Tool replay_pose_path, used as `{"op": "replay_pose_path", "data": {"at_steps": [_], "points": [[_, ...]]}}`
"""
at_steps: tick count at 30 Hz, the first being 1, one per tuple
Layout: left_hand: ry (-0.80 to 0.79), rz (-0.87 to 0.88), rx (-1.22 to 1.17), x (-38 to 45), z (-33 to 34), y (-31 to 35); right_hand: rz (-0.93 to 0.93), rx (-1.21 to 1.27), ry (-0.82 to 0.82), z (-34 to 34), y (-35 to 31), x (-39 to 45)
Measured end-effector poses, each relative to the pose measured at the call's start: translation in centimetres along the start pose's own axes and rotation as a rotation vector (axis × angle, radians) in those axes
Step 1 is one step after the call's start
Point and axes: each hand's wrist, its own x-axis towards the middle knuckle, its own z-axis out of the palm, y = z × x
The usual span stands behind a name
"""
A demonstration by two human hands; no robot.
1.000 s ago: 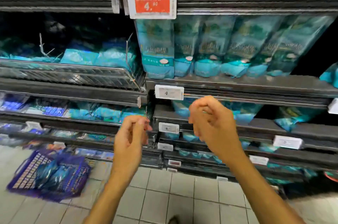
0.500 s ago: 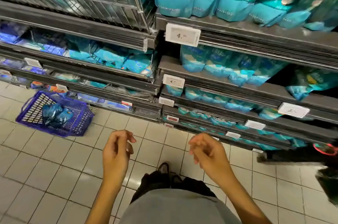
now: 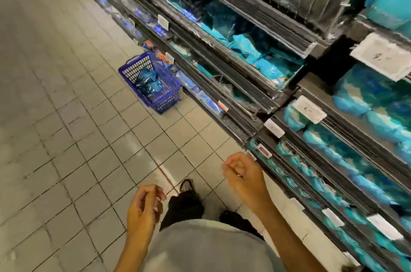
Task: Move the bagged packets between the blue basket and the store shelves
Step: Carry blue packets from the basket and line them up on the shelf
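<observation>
Bagged packets (image 3: 148, 82) lie bunched in the blue basket (image 3: 153, 85), which sits on the tiled floor (image 3: 66, 116) left of centre in the frame, just beside the foot of the store shelves (image 3: 255, 76). We see the packets there as shiny blue bags heaped toward the middle of the basket, with open mesh showing at its upper-left end. More teal and blue packets (image 3: 251, 49) fill the shelf tiers that run diagonally from the upper middle of the frame down to the lower right, with white price tags (image 3: 308, 109) clipped along the shelf edges.

Our left hand (image 3: 143, 207) hangs low in the lower middle of the frame, over the floor, its fingers loosely curled and nothing in its grip. Our right hand (image 3: 242, 174) is a little higher and to the right, close in front of the lowest shelf edges but not touching them; its fingers are also loosely curled inward and we hold nothing in it. Both hands are well apart from the basket.

Between the forearms we see a grey shirt (image 3: 206, 247), dark trousers and one shoe (image 3: 187, 185) on the tiles. The whole view is tilted and smeared, so print on the tags and bags cannot be read.
</observation>
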Motion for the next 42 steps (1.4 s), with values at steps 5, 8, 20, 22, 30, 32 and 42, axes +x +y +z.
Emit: {"op": "replay_pose_path", "data": {"at_steps": [5,8,20,22,30,32,42], "points": [[0.250,-0.109,-0.054,3.4,-5.1,-2.2,-0.001,-0.013,-0.127,7.3,-3.4,6.8],[0.297,-0.133,-0.111,7.4,-7.9,-2.5,0.037,-0.019,-0.158,12.2,-5.1,11.0],[0.104,-0.170,-0.111,26.1,-15.1,3.6,0.144,-0.100,-0.074,19.7,-9.1,18.4],[0.066,-0.188,-0.118,29.5,-15.4,4.9,0.163,-0.104,-0.027,18.9,-9.2,19.3],[0.040,-0.187,-0.076,41.8,-14.6,10.1,0.281,-0.038,0.112,17.4,-8.3,27.5],[0.052,-0.210,-0.068,44.4,-14.2,11.4,0.318,-0.025,0.094,17.3,-8.0,30.7],[0.274,-0.282,-0.083,52.4,-15.5,15.5,0.202,-0.236,-0.145,24.9,-13.9,49.9]]}}
